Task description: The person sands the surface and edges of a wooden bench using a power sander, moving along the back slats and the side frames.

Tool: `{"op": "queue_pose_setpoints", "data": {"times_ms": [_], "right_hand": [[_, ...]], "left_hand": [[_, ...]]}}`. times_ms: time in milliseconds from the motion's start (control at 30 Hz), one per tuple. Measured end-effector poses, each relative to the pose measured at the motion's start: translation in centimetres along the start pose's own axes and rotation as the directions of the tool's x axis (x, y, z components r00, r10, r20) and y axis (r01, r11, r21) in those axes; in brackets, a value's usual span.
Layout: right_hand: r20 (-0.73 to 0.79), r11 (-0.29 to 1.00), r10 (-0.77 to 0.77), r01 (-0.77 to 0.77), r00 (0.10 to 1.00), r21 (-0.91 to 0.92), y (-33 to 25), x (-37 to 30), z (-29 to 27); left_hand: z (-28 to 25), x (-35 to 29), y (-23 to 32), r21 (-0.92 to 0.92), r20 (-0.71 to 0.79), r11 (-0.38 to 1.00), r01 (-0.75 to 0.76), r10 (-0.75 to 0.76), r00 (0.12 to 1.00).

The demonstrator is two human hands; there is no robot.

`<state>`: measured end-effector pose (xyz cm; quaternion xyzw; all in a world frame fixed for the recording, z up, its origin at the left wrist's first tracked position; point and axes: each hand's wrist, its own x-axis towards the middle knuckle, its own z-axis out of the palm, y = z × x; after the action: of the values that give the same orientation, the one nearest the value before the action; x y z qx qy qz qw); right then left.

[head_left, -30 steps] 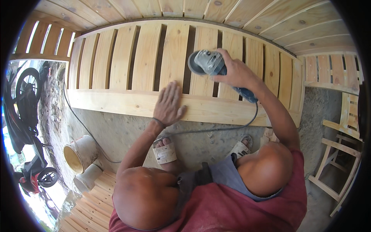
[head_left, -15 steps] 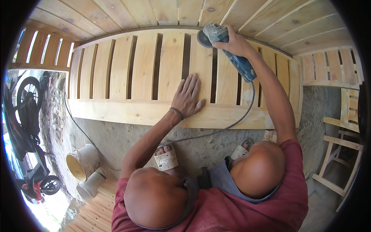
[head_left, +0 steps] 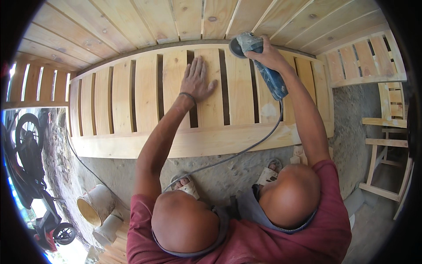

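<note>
A long slatted wooden bench (head_left: 132,146) of pale boards stretches across in front of me. My right hand (head_left: 269,55) is closed around the head end of a blue angle grinder (head_left: 271,81). Its round disc (head_left: 236,48) is at the far ends of the slats, by the bench's back edge; whether it touches the wood I cannot tell. Spread out on the slats left of the grinder, my left hand (head_left: 198,81) lies with its fingers pointing away from me and holds nothing. From the grinder a dark cord (head_left: 228,157) runs down past my knees.
A tall board back (head_left: 184,20) rises behind the seat, with slatted ends at both sides. Two dirty buckets (head_left: 94,204) stand at lower left, near another cord (head_left: 85,165). Beyond them are motorcycles (head_left: 30,163). Wooden frames (head_left: 382,171) stand at right.
My left hand has slid farther away and to the left over the slats. The grinder has stayed near the back edge, its disc slightly farther right along the slats. The view has shifted.
</note>
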<state>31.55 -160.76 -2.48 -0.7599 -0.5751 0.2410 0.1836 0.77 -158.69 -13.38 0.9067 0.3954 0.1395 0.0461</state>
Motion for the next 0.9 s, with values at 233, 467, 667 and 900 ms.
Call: {"op": "queue_pose_setpoints", "data": {"times_ms": [233,467,667,900], "right_hand": [[-0.130,0.988,0.152,-0.151,0.980,0.020,5.9,-1.7,-3.6],[-0.154,0.972,0.226,-0.213,0.962,0.095,7.3,-1.7,-4.1],[-0.072,0.998,0.043,-0.040,0.996,0.041,1.2,-0.3,-0.2],[0.068,0.998,-0.066,0.064,0.996,0.029,-4.8,0.9,2.7]], "left_hand": [[0.8,5.4,-2.6,0.022,-0.037,0.998,0.053,-0.052,0.998],[-0.6,7.4,-4.4,0.021,0.037,0.997,0.081,-0.081,0.996],[-1.3,6.1,-9.5,0.030,0.000,0.993,0.116,-0.116,0.993],[-1.5,4.6,-12.4,0.053,-0.004,0.998,0.047,-0.047,0.999]]}}
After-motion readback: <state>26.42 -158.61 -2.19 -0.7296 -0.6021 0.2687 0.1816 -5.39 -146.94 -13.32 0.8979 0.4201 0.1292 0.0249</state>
